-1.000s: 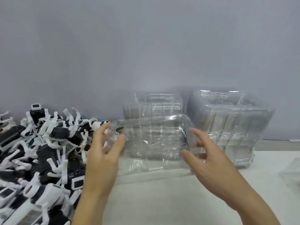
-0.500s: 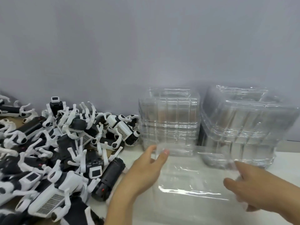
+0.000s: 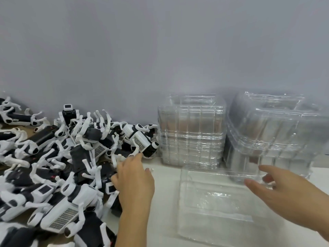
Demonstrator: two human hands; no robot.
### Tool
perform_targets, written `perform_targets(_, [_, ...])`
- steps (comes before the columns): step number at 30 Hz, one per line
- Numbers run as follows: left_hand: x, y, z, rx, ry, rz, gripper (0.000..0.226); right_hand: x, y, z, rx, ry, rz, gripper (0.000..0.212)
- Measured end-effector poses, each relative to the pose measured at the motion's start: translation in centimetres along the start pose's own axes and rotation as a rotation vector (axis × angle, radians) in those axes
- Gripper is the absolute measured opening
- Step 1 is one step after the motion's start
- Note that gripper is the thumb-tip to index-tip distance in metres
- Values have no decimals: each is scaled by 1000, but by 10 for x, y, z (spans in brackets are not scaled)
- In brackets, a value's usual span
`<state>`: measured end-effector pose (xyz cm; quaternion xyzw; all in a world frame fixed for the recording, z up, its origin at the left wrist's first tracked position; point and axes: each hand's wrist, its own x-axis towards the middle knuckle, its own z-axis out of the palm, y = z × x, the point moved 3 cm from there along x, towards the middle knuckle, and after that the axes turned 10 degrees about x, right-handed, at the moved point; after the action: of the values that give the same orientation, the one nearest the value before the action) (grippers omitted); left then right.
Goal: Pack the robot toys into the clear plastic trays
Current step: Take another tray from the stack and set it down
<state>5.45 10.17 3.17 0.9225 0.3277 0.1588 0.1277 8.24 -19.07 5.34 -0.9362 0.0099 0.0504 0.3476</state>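
Observation:
A clear plastic tray (image 3: 213, 202) lies flat on the white table in front of me, with nothing in it. My right hand (image 3: 277, 191) hovers over its right side, fingers spread and relaxed, holding nothing. A big heap of black-and-white robot dog toys (image 3: 58, 172) fills the left of the table. My left hand (image 3: 135, 179) reaches into the heap's right edge, its fingertips on a black toy with a small screen (image 3: 108, 182); how the fingers close on it is hidden.
Two stacks of clear trays stand against the grey wall: one stack (image 3: 191, 131) in the middle, a taller stack (image 3: 274, 134) at the right. Bare white table (image 3: 163, 202) shows between the heap and the flat tray.
The tray went from being held up in both hands to lying flat on the table. My left hand left it and moved left to the toy heap; my right hand let go.

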Motion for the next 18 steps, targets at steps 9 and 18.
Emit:
perform_targets(9, [-4,3,-9,-370,364,-32,18,-2,-10,-5,85,62,-98,60])
perform_targets(18, [-10,23,-53,-973,583,173,28,-10,-48,0,406,233,-479,34])
